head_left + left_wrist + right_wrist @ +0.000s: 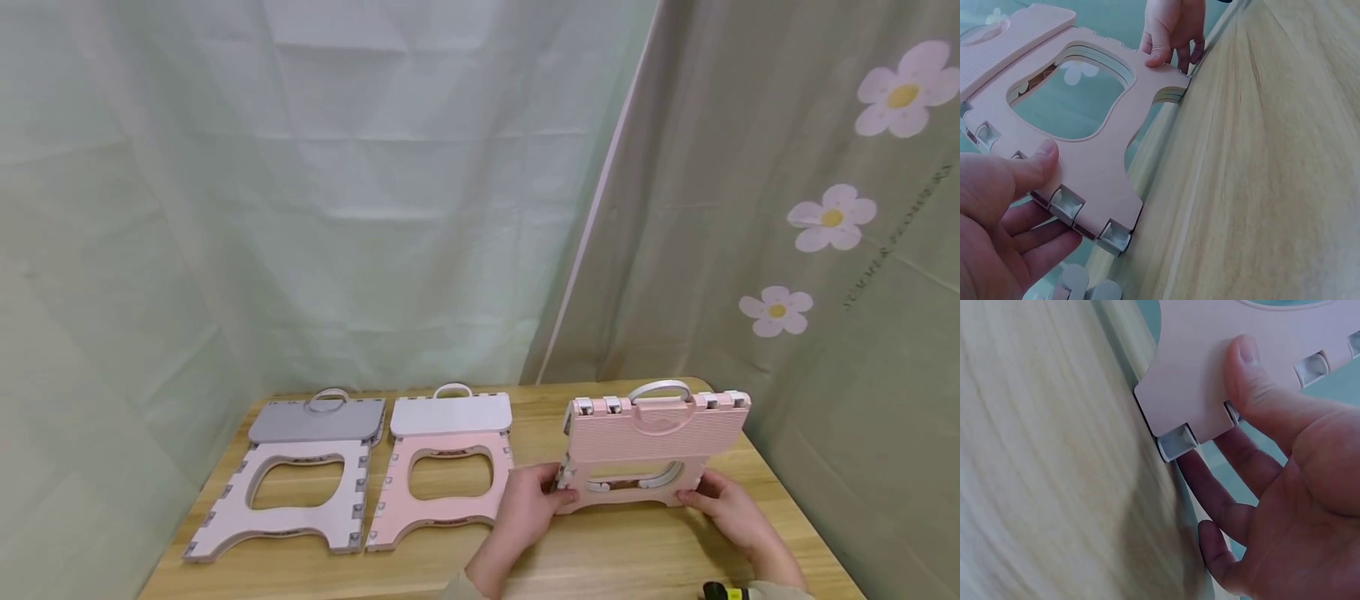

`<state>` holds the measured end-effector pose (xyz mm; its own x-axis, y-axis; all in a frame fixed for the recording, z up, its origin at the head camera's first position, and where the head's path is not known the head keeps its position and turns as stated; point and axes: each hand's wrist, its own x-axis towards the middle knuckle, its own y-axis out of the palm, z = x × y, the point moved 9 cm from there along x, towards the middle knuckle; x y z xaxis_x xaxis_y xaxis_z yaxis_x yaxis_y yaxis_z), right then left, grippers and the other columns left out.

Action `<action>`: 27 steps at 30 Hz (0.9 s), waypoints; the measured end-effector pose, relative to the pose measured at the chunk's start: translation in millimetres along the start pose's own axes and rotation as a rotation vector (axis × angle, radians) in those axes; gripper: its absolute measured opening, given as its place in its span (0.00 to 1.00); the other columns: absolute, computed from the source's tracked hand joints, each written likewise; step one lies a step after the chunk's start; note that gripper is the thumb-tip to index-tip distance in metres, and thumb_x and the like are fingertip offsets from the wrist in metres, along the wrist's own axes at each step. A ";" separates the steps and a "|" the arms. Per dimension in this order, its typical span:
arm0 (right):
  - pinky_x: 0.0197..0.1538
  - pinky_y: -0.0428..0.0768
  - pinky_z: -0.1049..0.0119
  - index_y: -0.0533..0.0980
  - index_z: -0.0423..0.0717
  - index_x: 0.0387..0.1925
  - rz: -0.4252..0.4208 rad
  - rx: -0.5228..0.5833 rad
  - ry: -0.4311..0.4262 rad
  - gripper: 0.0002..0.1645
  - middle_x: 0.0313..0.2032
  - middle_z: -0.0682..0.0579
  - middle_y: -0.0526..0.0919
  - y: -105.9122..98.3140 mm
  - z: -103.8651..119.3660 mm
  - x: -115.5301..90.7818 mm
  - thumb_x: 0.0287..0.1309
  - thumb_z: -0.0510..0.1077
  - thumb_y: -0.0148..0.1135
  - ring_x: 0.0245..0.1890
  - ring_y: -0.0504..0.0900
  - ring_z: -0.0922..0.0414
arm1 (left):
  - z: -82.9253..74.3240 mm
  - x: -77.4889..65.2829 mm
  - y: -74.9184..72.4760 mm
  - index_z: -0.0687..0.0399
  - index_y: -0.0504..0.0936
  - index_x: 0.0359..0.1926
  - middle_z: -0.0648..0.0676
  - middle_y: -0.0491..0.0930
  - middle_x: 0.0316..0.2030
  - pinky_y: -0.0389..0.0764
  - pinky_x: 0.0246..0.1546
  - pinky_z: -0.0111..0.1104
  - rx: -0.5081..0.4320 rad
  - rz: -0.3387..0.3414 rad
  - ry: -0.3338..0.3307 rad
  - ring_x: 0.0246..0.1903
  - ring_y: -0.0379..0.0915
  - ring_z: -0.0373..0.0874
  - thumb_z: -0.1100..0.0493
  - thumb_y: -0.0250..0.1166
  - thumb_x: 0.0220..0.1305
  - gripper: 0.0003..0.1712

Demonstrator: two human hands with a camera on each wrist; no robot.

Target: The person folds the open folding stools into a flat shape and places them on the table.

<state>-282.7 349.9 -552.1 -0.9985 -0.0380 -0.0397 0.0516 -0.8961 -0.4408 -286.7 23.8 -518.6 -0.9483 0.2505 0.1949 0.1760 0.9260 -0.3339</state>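
A pink folding stool (637,487), folded flat, stands upright on its feet at the right of the table, its seat panel and white carrying handle (660,387) at the top. My left hand (528,504) grips its left edge low down, thumb on the front face and fingers behind, as the left wrist view shows. At the opposite lower edge, my right hand (731,512) holds it the same way, thumb in front. In the right wrist view the stool's foot corner (1166,419) meets the wooden surface.
Two more folded stools lie flat on the wooden table (600,567): a pink one with a white seat (450,415) in the middle and a white one with a grey seat (315,422) at left. Curtains (405,208) hang behind the table and along its sides.
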 end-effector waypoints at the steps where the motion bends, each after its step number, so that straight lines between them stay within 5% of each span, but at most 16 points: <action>1: 0.48 0.80 0.71 0.77 0.26 0.58 0.006 0.006 -0.003 0.21 0.50 0.43 0.86 0.3 0.2 -0.3 0.69 0.34 0.69 0.44 0.81 0.66 | -0.8 0.0 0.6 0.57 0.92 0.49 0.48 0.92 0.43 0.84 0.45 0.32 -0.008 0.002 -0.001 0.44 0.84 0.35 0.61 0.81 0.60 0.15; 10: 0.53 0.78 0.74 0.65 0.21 0.71 0.073 0.075 0.067 0.32 0.66 0.31 0.76 1.0 3.0 -4.0 0.77 0.38 0.62 0.52 0.78 0.71 | 1.6 3.7 4.5 0.59 0.91 0.44 0.45 0.90 0.33 0.81 0.31 0.28 -0.060 0.012 -0.056 0.30 0.79 0.30 0.57 0.79 0.65 0.11; 20: 0.50 0.79 0.69 0.66 0.18 0.69 0.173 0.031 0.190 0.35 0.52 0.45 0.86 0.5 0.3 -8.7 0.78 0.45 0.60 0.46 0.80 0.61 | 16.1 2.8 4.6 0.60 0.91 0.41 0.45 0.87 0.30 0.82 0.32 0.32 -0.056 0.030 -0.179 0.29 0.79 0.35 0.55 0.76 0.68 0.11; 27: 0.54 0.76 0.62 0.66 0.18 0.70 0.117 -0.040 0.303 0.41 0.50 0.45 0.85 0.4 -5.5 -3.6 0.79 0.52 0.59 0.50 0.79 0.55 | 16.2 1.2 6.6 0.60 0.89 0.41 0.46 0.81 0.27 0.78 0.32 0.33 -0.021 0.071 -0.229 0.29 0.74 0.37 0.61 0.77 0.66 0.08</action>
<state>-279.0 352.1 -557.1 -0.9350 -0.0013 -0.3548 0.1727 -0.8752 -0.4518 -291.0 25.6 -535.5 -0.9681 0.2466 -0.0437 0.2475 0.9146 -0.3199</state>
